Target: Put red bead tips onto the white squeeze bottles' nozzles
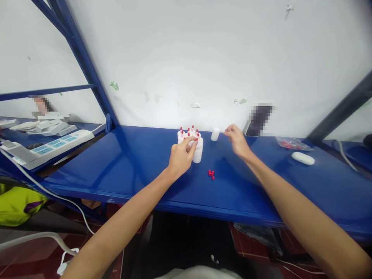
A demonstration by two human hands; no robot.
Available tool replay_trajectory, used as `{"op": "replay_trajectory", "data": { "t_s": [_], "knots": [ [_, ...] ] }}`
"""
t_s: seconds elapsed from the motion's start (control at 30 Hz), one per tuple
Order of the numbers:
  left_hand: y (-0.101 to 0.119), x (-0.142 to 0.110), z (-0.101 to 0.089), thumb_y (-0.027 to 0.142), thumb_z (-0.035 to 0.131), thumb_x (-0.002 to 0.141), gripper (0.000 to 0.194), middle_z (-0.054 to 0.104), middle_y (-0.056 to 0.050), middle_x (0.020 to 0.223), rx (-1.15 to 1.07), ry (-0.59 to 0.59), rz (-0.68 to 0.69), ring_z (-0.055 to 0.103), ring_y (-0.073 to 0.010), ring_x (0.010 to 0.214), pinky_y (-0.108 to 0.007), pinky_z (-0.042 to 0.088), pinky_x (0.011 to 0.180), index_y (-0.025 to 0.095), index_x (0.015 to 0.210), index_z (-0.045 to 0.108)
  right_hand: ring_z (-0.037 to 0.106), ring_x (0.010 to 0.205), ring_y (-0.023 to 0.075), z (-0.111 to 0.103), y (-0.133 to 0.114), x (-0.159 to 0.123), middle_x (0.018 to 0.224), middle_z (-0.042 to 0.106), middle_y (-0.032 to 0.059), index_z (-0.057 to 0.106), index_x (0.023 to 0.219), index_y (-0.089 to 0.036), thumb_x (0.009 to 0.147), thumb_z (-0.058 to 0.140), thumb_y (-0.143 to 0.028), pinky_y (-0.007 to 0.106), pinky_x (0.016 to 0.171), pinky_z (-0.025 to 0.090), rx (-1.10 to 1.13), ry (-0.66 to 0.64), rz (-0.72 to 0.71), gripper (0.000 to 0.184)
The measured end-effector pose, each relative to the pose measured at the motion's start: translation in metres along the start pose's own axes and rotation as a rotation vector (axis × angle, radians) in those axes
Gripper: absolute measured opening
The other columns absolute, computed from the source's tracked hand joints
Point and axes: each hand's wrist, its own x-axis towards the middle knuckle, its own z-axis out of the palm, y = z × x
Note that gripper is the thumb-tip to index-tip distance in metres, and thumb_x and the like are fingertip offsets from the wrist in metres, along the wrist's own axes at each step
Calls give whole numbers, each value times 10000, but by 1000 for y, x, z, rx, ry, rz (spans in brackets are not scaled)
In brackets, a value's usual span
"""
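A cluster of small white squeeze bottles point(198, 155) with red tips stands on the blue table, partly hidden behind my left hand point(180, 159). The thumb and forefinger of that hand are closed at the neck of the nearest bottle, just under its red tip. To the right of the cluster, my right hand point(236, 141) hovers above the table with its fingers pinched together; whatever they hold, if anything, is too small to make out. Between the hands is a plain white cylinder point(215, 134), slightly tilted, apart from my right fingertips. Several small red caps point(211, 173) lie loose in front.
On the right of the blue table point(139, 162) are a clear bag point(293, 143) with red pieces and a white oval case point(303, 158). A dark, blurred-out object point(260, 120) leans on the wall. A power strip point(55, 146) and white boxes point(54, 124) lie at left.
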Motion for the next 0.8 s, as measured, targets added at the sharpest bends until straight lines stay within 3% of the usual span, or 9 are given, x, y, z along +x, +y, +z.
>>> {"op": "replay_trajectory", "data": {
  "t_s": [0.13, 0.27, 0.37, 0.43, 0.5, 0.6, 0.8],
  "knots": [
    [-1, 0, 2, 350, 492, 967, 265, 486, 82, 486, 58, -75, -16, 430, -75, 450, -206, 352, 584, 190, 1062, 681, 487, 737, 188, 4, 12, 2, 769, 494, 5, 469, 703, -231, 875, 471, -404, 351, 759, 404, -130, 133, -69, 244],
    [0, 0, 2, 350, 461, 982, 271, 516, 71, 514, 97, -95, -13, 456, -88, 467, -212, 349, 590, 192, 1094, 650, 558, 849, 207, 11, 29, 3, 941, 573, 54, 549, 776, -216, 911, 426, -393, 375, 862, 416, -235, 136, -74, 254],
    [0, 0, 2, 348, 437, 992, 282, 534, 63, 535, 135, -107, -11, 460, -96, 471, -213, 337, 583, 202, 1131, 633, 585, 797, 200, 12, 35, 3, 926, 618, 65, 580, 817, -205, 933, 422, -425, 364, 828, 433, -283, 152, -88, 294],
    [1, 1, 2, 349, 425, 997, 288, 542, 59, 544, 154, -115, -13, 469, -100, 479, -214, 334, 586, 214, 1155, 624, 592, 706, 191, 11, 33, 2, 807, 637, 54, 605, 779, -199, 946, 410, -503, 343, 755, 445, -270, 152, -87, 398],
    [1, 1, 2, 354, 415, 1002, 294, 552, 55, 552, 171, -124, -16, 483, -104, 489, -216, 340, 595, 221, 1168, 618, 587, 616, 182, 10, 29, 2, 651, 619, 33, 614, 701, -195, 921, 440, -587, 320, 673, 447, -220, 163, -66, 481],
    [3, 2, 2, 374, 393, 1009, 301, 563, 52, 564, 214, -153, -24, 491, -109, 492, -220, 347, 603, 230, 1159, 611, 573, 533, 172, 11, 23, 1, 527, 576, 2, 607, 638, -195, 812, 603, -623, 302, 602, 445, -170, 242, -32, 462],
    [9, 3, -1, 390, 337, 1020, 331, 597, 29, 624, 324, -190, -32, 520, -126, 507, -231, 373, 605, 236, 1191, 575, 596, 552, 175, 14, 18, -1, 615, 635, 11, 595, 631, -202, 697, 739, -543, 295, 562, 461, -181, 351, -45, 375]
  ]
}}
